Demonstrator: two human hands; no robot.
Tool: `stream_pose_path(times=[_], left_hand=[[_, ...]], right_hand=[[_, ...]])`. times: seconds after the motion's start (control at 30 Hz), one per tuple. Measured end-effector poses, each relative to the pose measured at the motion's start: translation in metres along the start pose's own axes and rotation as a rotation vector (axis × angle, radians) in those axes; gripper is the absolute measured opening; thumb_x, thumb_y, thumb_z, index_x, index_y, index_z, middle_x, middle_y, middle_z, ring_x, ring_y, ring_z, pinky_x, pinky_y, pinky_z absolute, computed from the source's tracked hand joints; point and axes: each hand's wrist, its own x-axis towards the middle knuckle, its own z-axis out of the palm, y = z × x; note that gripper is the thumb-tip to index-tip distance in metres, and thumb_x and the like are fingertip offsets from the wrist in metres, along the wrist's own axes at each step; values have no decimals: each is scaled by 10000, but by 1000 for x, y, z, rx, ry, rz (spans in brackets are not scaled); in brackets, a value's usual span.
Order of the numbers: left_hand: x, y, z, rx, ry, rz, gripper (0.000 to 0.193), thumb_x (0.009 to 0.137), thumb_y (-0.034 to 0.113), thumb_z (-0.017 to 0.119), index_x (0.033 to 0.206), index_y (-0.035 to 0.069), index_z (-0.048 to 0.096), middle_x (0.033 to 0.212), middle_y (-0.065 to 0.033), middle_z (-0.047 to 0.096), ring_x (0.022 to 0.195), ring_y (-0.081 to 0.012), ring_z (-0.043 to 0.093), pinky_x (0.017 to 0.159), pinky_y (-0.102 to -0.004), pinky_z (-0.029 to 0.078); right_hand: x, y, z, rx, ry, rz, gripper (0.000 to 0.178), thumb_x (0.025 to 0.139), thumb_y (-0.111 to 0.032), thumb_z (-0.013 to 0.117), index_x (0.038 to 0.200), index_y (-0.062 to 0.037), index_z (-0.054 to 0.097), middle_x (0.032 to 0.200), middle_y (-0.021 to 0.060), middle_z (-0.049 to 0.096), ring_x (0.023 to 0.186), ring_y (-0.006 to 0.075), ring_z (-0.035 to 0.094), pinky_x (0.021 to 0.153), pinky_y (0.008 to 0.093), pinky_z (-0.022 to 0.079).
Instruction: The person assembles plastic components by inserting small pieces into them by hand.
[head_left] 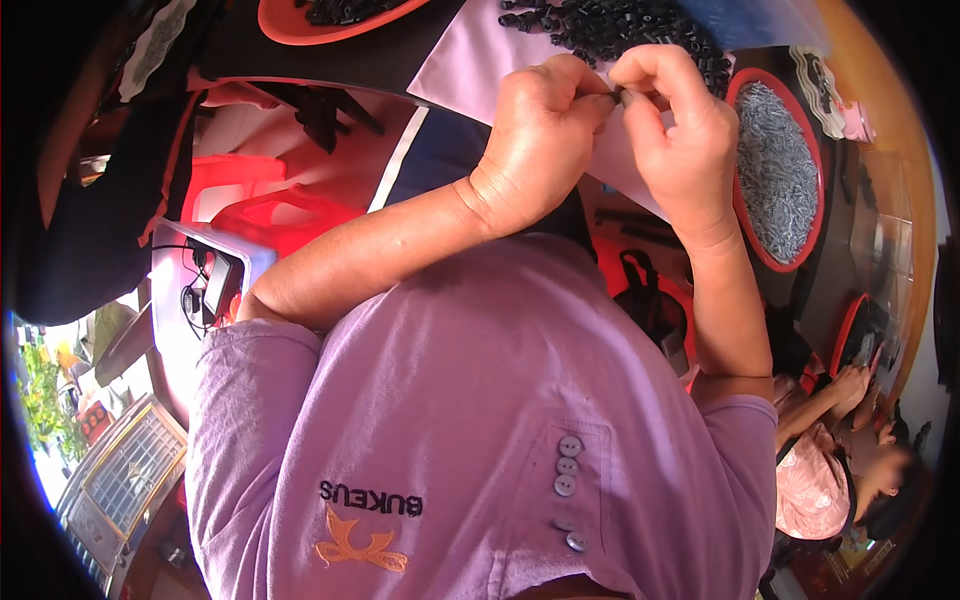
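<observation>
My left hand and my right hand meet over a pale pink cloth at the table's near edge. Both are closed in a pinch, fingertips nearly touching. Between them shows a bit of a small dark part, mostly covered by the fingers; its exact shape is hidden. Just beyond my fingers lies a loose pile of small black plastic pieces, short and tube-like. To the right of my right hand stands a red basin full of thin silver metal pieces, like screws or pins.
An orange basin with black pieces stands at the far left. Red plastic stools are left below the table. A white bin holds cables and a dark device. At the right, another person works beside a further basin.
</observation>
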Motion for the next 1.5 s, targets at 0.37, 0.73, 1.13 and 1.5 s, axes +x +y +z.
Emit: stream_pose_path(times=[0.37, 0.73, 1.13, 1.5], left_hand=[[1, 9, -4, -58, -26, -126, 85, 890, 57, 617, 896, -24, 642, 687, -34, 605, 553, -72, 549, 425, -208, 415], [-1, 4, -7, -89, -86, -128, 85, 890, 52, 619, 931, -20, 639, 716, -35, 615, 602, -79, 578, 460, -207, 436], [-5, 7, -3, -138, -2, -173, 82, 839, 11, 591, 837, -64, 624, 658, -115, 607, 575, -148, 562, 524, -306, 466], [-3, 0, -4, -34, -33, -33, 100, 877, 52, 609, 926, -26, 649, 699, -32, 614, 589, -71, 574, 447, -204, 429]], right_hand=[[-10, 3, 13, 122, 159, 124, 318, 770, 136, 567, 1011, -56, 641, 861, 67, 718, 782, 182, 722, 659, 273, 561], [2, -6, -8, 92, -53, 164, 286, 745, 145, 542, 933, -48, 638, 778, 45, 681, 738, 159, 697, 665, 267, 539], [2, -9, -4, -42, -67, 8, 296, 687, 149, 537, 875, -69, 607, 747, 47, 648, 653, 224, 643, 597, 330, 513], [-12, -7, 8, 77, 171, 96, 289, 725, 150, 570, 922, -47, 647, 795, 73, 693, 688, 188, 692, 629, 277, 539]])
